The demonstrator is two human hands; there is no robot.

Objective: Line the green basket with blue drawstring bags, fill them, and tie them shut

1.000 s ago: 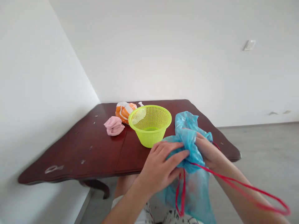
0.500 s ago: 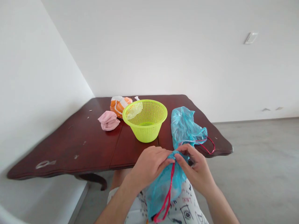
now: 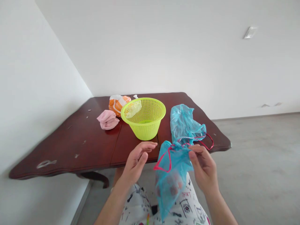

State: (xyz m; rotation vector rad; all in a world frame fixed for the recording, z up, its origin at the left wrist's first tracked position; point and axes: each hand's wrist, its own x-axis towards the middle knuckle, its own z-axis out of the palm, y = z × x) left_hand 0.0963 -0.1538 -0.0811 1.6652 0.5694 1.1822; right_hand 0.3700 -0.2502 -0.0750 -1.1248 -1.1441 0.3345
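Observation:
A translucent blue drawstring bag (image 3: 173, 175) hangs over my lap at the table's near edge, its red string looped out to the left. Reddish round shapes show faintly through its plastic; I cannot make out what they are. My right hand (image 3: 204, 165) pinches the bag's gathered top on the right side. To the left of the bag, my left hand (image 3: 138, 161) is held apart from it, fingers parted and holding nothing. Just beyond lies a second blue bag (image 3: 184, 122) with a red drawstring, crumpled on the table.
A yellow-green plastic basket (image 3: 146, 132) stands on the dark wooden table (image 3: 77, 140). Left of it are a folded pink cloth (image 3: 108, 120) and an orange-and-white plastic bag (image 3: 116, 106). White walls border the table behind and at the left.
My left hand has let go of the near bag's top and moved left. The bag has swung round, its red string now higher. My right hand keeps its hold.

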